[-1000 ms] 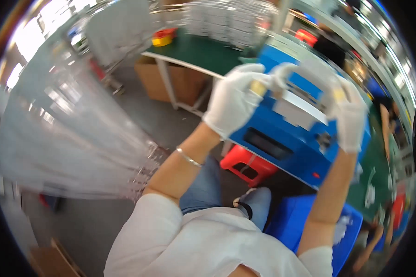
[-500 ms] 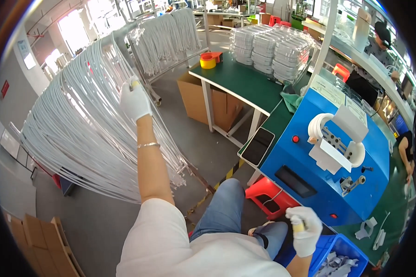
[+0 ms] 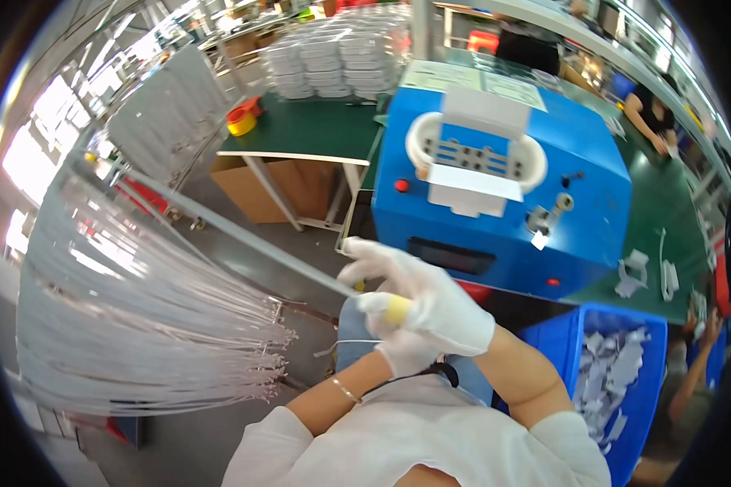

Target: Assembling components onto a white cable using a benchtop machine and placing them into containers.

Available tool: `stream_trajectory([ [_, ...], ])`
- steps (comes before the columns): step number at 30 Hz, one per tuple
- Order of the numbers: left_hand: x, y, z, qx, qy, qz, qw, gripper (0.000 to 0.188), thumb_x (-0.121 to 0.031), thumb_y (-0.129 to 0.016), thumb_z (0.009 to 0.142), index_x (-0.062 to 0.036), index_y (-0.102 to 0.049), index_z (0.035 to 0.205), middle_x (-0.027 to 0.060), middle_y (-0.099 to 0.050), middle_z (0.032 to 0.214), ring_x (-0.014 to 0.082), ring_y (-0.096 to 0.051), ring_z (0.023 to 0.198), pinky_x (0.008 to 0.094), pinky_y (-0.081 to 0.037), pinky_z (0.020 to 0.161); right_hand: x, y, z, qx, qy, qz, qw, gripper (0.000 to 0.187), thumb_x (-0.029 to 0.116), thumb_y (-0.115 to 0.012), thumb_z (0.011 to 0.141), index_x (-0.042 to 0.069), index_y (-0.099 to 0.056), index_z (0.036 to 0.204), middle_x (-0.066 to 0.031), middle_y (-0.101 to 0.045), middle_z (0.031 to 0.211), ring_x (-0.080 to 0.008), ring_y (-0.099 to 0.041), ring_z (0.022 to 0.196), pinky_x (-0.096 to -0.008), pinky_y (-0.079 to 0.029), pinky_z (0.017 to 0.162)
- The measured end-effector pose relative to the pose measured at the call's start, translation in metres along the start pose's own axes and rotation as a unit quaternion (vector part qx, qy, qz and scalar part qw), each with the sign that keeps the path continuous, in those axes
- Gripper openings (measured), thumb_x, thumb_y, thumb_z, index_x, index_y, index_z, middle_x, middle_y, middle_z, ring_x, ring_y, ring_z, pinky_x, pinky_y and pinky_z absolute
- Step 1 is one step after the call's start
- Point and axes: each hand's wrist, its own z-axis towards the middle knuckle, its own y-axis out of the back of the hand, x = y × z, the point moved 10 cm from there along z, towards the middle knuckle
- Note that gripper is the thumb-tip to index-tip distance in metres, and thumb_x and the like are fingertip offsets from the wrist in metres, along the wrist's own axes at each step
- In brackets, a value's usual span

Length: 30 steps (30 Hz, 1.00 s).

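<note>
Both my hands wear white gloves and meet in front of my waist. A pale cable (image 3: 244, 231), blurred, stretches from the hanging cables (image 3: 146, 308) on the left to my fingers. My right hand (image 3: 434, 304) lies over the left, its thumb, banded in yellow, against the cable's near end and its forefinger raised apart. My left hand (image 3: 402, 357), with a bracelet on its wrist, is underneath; its fingers are mostly hidden behind the right hand. A thin white strand with a loose end (image 3: 326, 352) sticks out beside the left wrist.
A blue machine (image 3: 495, 235) with a white paper-lined holder stands ahead right. Beside me is a blue bin (image 3: 654, 365) of white scraps. The green table (image 3: 309, 130) bears stacked clear trays (image 3: 337, 61) and yellow tape (image 3: 240, 122). Co-workers sit at the far right.
My left hand has come back from the hanging cables to my waist, and a cable now spans between. My right hand has moved up and left to meet it. The view has turned right.
</note>
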Motion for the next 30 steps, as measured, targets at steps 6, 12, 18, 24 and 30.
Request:
stream_trajectory([
  [6, 0.033, 0.086, 0.012, -0.008, 0.045, -0.584, 0.811, 0.065, -0.025, -0.078, 0.068, -0.0007, -0.053, 0.124, 0.0154, -0.064, 0.104, 0.0261, -0.061, 0.096, 0.0351, -0.047, 0.085, 0.010, 0.054, -0.054, -0.069, -0.011, -0.076, 0.995, 0.026, 0.014, -0.061, 0.088, -0.002, -0.065, 0.109, -0.0094, -0.067, 0.103, -0.0124, -0.060, 0.095, -0.0256, -0.047, 0.085],
  [12, 0.153, 0.194, -0.101, -0.450, -0.179, -0.698, 0.527, 0.015, -0.014, -0.057, 0.086, -0.0063, -0.052, 0.074, 0.0007, -0.048, 0.059, 0.0069, -0.042, 0.043, 0.0206, -0.034, 0.038, -0.059, 0.146, -0.148, -0.113, 0.054, 0.253, 0.959, 0.039, 0.013, -0.053, 0.091, -0.007, -0.047, 0.123, -0.0176, -0.065, 0.087, -0.0134, -0.048, 0.040, -0.0301, -0.045, 0.042],
  [18, 0.186, 0.153, -0.167, -0.481, -0.193, -0.796, 0.313, 0.021, -0.017, -0.056, 0.091, -0.0053, -0.050, 0.075, 0.0011, -0.038, 0.052, 0.0058, -0.027, 0.037, 0.0220, -0.023, 0.035, -0.094, 0.225, -0.229, -0.164, 0.196, 0.439, 0.861, 0.076, 0.059, -0.029, 0.094, -0.004, -0.031, 0.138, -0.0042, -0.045, 0.051, -0.0158, -0.039, 0.037, -0.0397, -0.047, 0.067],
  [24, 0.155, 0.103, -0.112, -0.428, 0.002, -0.832, 0.352, 0.023, -0.023, -0.046, 0.096, -0.0098, -0.042, 0.078, -0.0015, -0.038, 0.056, 0.0057, -0.031, 0.042, 0.0200, -0.027, 0.038, 0.006, 0.205, -0.268, -0.601, 0.131, -0.488, 0.619, 0.028, 0.011, -0.057, 0.090, 0.001, -0.060, 0.116, -0.0131, -0.060, 0.118, -0.0218, -0.056, 0.111, -0.0311, -0.041, 0.096],
  [30, 0.046, 0.126, 0.015, -0.189, 0.085, -0.774, 0.598, 0.032, -0.030, -0.058, 0.091, 0.0000, -0.058, 0.080, 0.0083, -0.059, 0.064, 0.0095, -0.049, 0.045, 0.0203, -0.031, 0.038, 0.014, 0.087, -0.126, -0.214, 0.149, -0.378, 0.889, 0.035, 0.022, -0.066, 0.085, 0.004, -0.062, 0.115, -0.0120, -0.063, 0.100, -0.0231, -0.061, 0.089, -0.0328, -0.048, 0.078],
])
